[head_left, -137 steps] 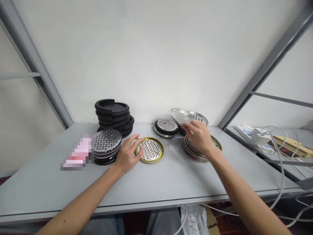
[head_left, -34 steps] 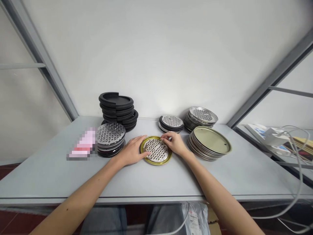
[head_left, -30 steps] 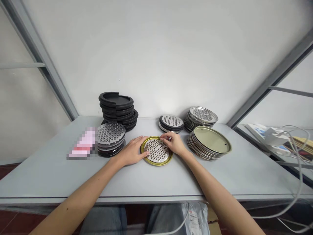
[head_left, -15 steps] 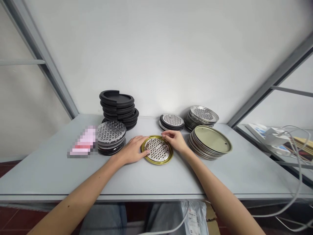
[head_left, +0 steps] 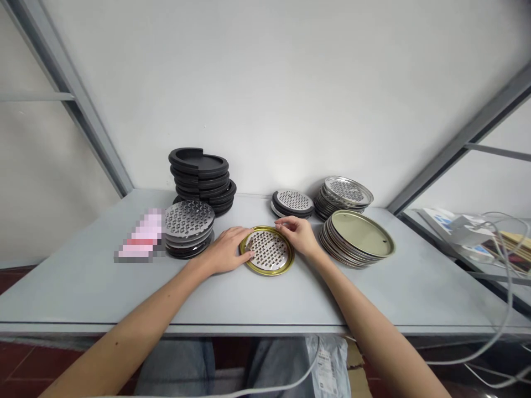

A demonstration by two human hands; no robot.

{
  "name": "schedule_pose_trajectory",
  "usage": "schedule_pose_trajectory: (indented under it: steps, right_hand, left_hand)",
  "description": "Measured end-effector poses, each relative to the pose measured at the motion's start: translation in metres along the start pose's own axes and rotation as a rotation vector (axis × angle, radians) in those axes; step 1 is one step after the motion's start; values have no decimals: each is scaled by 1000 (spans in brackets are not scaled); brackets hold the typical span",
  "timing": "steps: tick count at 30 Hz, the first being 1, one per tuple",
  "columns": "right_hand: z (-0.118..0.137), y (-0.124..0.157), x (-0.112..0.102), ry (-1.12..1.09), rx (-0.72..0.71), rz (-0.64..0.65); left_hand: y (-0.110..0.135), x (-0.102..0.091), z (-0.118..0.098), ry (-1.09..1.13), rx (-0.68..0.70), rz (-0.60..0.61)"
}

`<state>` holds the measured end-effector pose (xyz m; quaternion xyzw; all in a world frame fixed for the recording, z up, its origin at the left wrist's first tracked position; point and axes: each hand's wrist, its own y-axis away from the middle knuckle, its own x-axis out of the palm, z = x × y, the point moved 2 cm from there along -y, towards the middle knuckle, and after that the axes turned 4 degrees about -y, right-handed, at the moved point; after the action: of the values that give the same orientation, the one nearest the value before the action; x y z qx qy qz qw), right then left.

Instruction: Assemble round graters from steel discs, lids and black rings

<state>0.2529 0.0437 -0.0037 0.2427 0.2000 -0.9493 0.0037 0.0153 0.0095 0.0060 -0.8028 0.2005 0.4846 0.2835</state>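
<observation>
A round metal grater plate (head_left: pixel 267 253) with rows of raised holes lies inside a shallow gold tray (head_left: pixel 269 273), flat on the table in front of me. My left hand (head_left: pixel 227 250) grips the tray's left side, thumb over the edge of the grater plate and fingers along the far-left rim. At the far-right rim, my right hand (head_left: pixel 295 232) is closed in a pinch, its fingertips on the tray's edge. What lies under the right palm is hidden.
Left stand a stack of grater discs (head_left: pixel 189 221) and black notched rings (head_left: pixel 199 166). A black-ringed grater (head_left: pixel 292 202) sits behind. Right are stacked silver-rimmed graters (head_left: pixel 346 190) and olive-gold trays (head_left: pixel 360 232). A blurred pink item (head_left: pixel 143 235) lies far left; white cables (head_left: pixel 508 287) hang right.
The view has tilted slightly, so the table things sit a little higher. Both hands stay at the tray, with only a slight shift of the right fingertips.
</observation>
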Motion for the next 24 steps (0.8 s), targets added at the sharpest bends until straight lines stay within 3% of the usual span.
schedule_pose_trajectory:
  steps: [6, 24]
  right_hand:
    - [8, 2, -4, 102, -103, -48]
    - [-3, 0, 4, 176, -4, 63]
  left_hand:
    - [-1, -2, -3, -6, 13, -6]
    - [1, 0, -2, -2, 17, 0]
